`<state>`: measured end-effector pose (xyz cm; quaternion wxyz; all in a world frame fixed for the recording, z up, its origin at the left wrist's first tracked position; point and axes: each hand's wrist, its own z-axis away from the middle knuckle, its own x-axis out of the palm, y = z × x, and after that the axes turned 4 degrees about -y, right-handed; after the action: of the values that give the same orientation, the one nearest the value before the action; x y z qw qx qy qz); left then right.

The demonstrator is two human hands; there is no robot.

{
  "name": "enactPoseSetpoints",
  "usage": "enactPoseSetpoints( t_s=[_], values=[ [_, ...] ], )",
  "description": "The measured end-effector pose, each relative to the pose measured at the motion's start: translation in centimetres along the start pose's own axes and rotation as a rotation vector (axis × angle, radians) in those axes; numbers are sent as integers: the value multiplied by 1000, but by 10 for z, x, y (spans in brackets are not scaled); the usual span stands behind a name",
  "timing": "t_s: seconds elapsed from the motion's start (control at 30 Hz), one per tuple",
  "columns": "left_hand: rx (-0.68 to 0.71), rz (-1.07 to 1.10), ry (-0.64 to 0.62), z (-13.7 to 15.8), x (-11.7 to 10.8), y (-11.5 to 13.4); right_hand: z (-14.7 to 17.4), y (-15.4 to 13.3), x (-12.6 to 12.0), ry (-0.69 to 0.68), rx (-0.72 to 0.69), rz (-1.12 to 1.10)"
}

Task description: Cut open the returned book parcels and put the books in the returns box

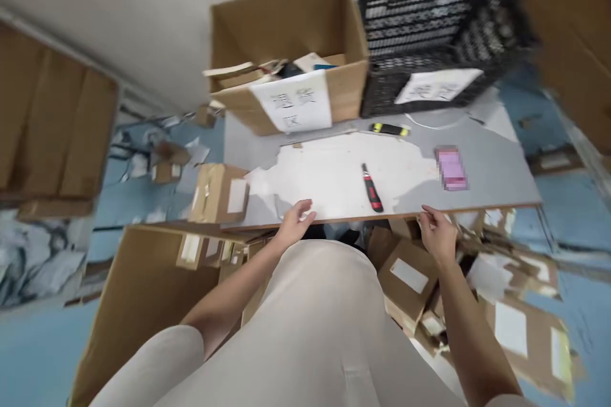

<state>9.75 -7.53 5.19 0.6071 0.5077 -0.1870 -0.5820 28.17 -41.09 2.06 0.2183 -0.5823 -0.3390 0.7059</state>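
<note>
My left hand [294, 224] hovers over the front edge of the worktable [338, 159], its thumb and fingers apart and nothing in them. At the same edge, farther right, my right hand [436, 234] is loosely curved, also without anything in it. Between the two hands lies a red and black utility knife [372, 189] on the white patch of the tabletop. A pink, pixelated item [452, 168] rests beyond my right hand. Left of my left hand stands a small taped carton [219, 194] with a white label.
At the table's back are an open cardboard box [346, 92] with papers inside and a black plastic crate [382, 86]. A yellow and black cutter [390, 130] lies before them. A big open carton [114, 305] stands lower left; labelled parcels [405, 275] are piled below right.
</note>
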Motion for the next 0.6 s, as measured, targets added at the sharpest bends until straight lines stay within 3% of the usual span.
enactPoseSetpoints(
  t_s=[0.1, 0.2, 0.33, 0.43, 0.5, 0.6],
  values=[
    [-173, 59, 574, 37, -58, -48, -61, -84, 74, -337, -252, 104],
    [-379, 253, 898, 50, -110, -89, -88, -180, 167, -633, -445, 110],
    [-512, 645, 966, 29, -165, -120, -86, -292, 296, -933, -609, 76],
    [-506, 897, 1043, 8, -185, -127, -72, -350, 376, -1052, -603, 39],
    [-513, 1009, 1108, 1, -188, -129, -61, -374, 414, -1093, -545, -18],
    [-503, 1070, 1151, -1, -185, -133, -44, -391, 447, -1169, -479, -51]
  ],
)
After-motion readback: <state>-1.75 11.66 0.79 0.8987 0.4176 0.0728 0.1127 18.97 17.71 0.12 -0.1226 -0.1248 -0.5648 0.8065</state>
